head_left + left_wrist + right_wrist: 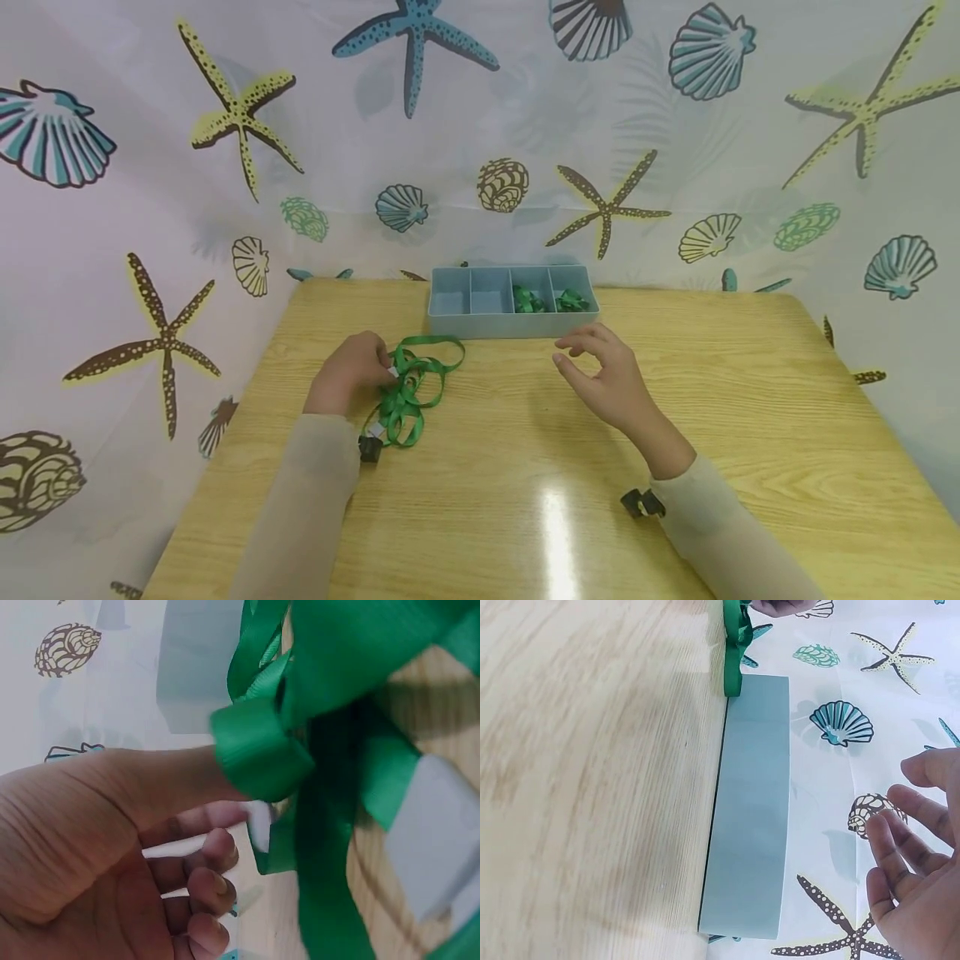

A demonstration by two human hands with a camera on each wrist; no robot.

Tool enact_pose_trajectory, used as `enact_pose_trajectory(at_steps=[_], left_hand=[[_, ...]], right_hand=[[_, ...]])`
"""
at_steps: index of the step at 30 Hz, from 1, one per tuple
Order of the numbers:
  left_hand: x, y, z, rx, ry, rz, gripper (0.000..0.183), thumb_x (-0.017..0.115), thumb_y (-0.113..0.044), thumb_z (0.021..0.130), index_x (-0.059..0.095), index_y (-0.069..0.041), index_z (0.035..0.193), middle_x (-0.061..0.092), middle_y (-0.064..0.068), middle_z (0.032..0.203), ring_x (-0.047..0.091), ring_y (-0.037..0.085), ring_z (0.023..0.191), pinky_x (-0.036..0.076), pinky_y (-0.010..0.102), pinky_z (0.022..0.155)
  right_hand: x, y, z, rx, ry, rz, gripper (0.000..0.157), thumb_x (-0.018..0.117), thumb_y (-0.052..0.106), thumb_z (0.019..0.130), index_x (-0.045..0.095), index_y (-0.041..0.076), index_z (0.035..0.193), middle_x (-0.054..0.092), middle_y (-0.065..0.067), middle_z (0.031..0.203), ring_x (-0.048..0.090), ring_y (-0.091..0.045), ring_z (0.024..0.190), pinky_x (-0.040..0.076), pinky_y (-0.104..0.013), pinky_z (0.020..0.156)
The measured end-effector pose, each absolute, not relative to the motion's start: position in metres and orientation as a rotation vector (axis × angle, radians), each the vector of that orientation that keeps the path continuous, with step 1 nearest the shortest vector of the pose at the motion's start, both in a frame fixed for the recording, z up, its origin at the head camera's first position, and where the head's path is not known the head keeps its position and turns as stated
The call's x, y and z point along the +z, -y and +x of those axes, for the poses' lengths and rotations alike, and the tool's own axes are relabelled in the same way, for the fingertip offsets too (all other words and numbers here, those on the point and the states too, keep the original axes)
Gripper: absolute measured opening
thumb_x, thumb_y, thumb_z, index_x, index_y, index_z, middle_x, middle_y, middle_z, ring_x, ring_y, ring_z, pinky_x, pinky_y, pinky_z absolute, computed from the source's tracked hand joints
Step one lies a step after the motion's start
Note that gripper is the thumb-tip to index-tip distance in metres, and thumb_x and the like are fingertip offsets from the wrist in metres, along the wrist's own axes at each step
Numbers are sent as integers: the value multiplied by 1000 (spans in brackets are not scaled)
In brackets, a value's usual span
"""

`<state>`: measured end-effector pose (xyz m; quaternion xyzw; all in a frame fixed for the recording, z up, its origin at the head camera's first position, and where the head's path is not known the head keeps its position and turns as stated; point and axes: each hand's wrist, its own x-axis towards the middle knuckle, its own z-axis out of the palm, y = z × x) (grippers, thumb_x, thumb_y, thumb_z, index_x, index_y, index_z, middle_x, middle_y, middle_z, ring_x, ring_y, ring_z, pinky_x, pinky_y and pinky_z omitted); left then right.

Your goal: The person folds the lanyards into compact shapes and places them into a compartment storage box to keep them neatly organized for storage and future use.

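A loose tangle of green ribbon (408, 392) with small white tags lies on the left part of the table. My left hand (358, 367) is at the tangle's left edge, its thumb and index finger pinching the ribbon by a white tag (259, 823). A ribbon loop hides the thumb's tip in the left wrist view. My right hand (607, 375) hovers over the table in front of the box's right end, fingers loosely bent, holding nothing. The light blue box (513, 326) has a row of compartments; green ribbon bundles (528, 300) lie in the two right-hand ones.
The wooden table (480, 500) meets a white cloth backdrop (465, 150) printed with starfish and shells, which rises behind the box and at both sides. A small black device (642, 503) sits at each wrist.
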<state>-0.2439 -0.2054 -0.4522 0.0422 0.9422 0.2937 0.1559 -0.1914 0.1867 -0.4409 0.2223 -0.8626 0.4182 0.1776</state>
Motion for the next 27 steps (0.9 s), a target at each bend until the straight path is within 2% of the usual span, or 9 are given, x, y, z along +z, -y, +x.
enact_pose_trajectory(at_steps=[3,5,10,13,17,22,27], left_hand=[[-453,205,-245,916,-2699,172,15,79,-8,91,65,-4,85,64,10,90,57,24,80,51,36,71],[-451,203,-245,1005,-2684,222,18,79,-8,93,64,-5,83,63,10,87,59,22,76,51,34,68],[-439,192,-241,1147,-2671,397,19,80,-11,94,65,-6,84,66,11,90,63,22,77,55,35,70],[-430,181,-238,1170,-2668,504,17,79,-15,96,66,-9,88,66,9,91,60,21,76,53,36,70],[-418,161,-231,1187,-2645,643,8,76,-19,100,72,-13,95,67,4,94,58,22,79,52,38,70],[-404,133,-219,1226,-2627,818,5,74,-20,101,78,-17,102,71,-3,98,61,19,89,54,38,77],[-391,109,-210,1270,-2674,1026,5,75,-19,101,79,-17,103,73,-4,101,62,16,93,55,42,86]], right_hand=[[-440,-185,-190,1181,2454,622,11,77,10,97,79,6,108,71,-5,116,67,-26,99,53,-43,90],[-439,-183,-189,1187,2462,620,12,77,11,98,79,5,109,71,-5,116,67,-26,99,53,-43,91],[-438,-178,-186,1205,2475,617,12,76,13,99,79,7,109,71,-5,116,67,-31,101,53,-47,90],[-436,-176,-184,1218,2488,627,13,77,15,98,79,10,111,71,-4,117,67,-29,102,53,-47,92],[-432,-172,-181,1248,2549,680,28,78,23,98,76,13,124,68,-2,127,64,-25,111,51,-50,97],[-425,-162,-176,1296,2597,821,47,67,30,105,60,15,149,58,-7,144,56,-30,127,46,-59,106],[-420,-150,-174,1351,2545,891,51,67,28,105,56,14,152,57,-9,146,55,-32,131,45,-61,109]])
